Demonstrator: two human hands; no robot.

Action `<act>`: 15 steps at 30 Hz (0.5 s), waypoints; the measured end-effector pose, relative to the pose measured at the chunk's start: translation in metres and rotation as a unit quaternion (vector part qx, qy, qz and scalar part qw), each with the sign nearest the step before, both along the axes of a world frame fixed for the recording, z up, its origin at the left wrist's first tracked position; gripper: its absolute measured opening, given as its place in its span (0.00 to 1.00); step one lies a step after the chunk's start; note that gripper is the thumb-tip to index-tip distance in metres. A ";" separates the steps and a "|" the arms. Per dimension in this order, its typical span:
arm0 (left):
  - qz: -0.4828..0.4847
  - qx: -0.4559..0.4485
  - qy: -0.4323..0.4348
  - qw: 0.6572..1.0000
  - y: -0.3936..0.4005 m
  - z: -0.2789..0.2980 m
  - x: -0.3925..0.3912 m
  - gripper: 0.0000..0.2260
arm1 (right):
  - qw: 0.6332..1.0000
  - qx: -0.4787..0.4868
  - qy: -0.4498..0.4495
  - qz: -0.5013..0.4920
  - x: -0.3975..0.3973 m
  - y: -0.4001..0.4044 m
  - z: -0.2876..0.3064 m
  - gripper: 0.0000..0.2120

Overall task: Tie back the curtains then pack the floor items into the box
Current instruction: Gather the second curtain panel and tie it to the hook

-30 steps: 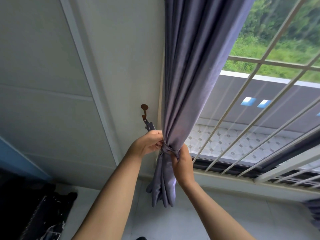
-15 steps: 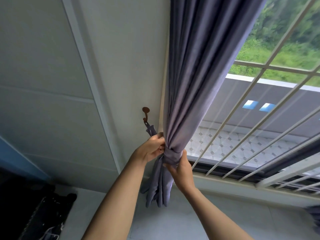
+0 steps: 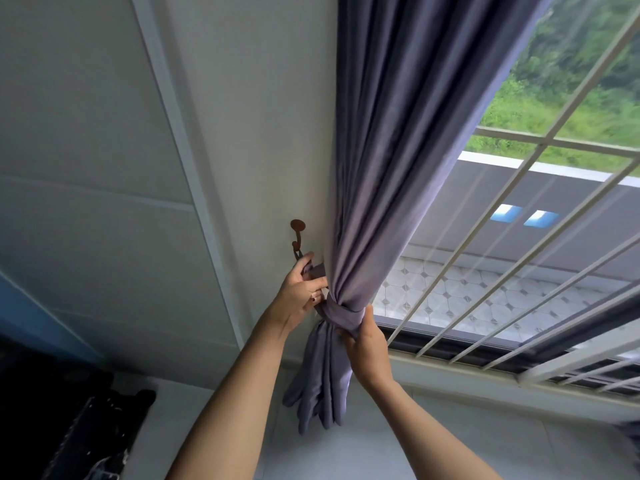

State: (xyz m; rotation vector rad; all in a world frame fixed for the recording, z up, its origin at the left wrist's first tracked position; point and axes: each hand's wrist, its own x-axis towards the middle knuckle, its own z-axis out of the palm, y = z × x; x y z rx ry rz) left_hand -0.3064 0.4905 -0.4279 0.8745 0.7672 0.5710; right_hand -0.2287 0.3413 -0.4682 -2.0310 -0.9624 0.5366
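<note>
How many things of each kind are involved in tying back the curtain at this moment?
Curtain: 1
Tieback band: 1
Wall hook: 1
Hands: 2, the left hand and the right hand
Total: 5

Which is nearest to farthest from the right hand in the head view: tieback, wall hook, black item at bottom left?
From the right hand:
1. Tieback, in its grip, wrapped around the curtain.
2. Wall hook, up and to the left, just above the left hand.
3. Black item, far left on the floor, by the frame's bottom corner.
</note>
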 end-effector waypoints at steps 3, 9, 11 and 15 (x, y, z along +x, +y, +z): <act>-0.008 0.068 0.029 0.997 0.004 0.003 0.002 0.30 | 1.000 -0.009 0.001 0.001 0.003 0.001 0.001 0.25; 0.040 0.070 -0.017 0.997 0.001 0.006 0.006 0.21 | 1.000 -0.014 -0.009 0.005 0.005 0.003 0.007 0.24; 0.051 0.010 -0.057 0.997 -0.001 0.008 0.007 0.20 | 1.000 -0.015 -0.009 0.002 0.005 0.005 0.008 0.24; 0.064 -0.073 -0.117 0.988 0.005 0.008 0.002 0.19 | 1.000 -0.022 -0.002 -0.002 0.004 0.002 0.009 0.23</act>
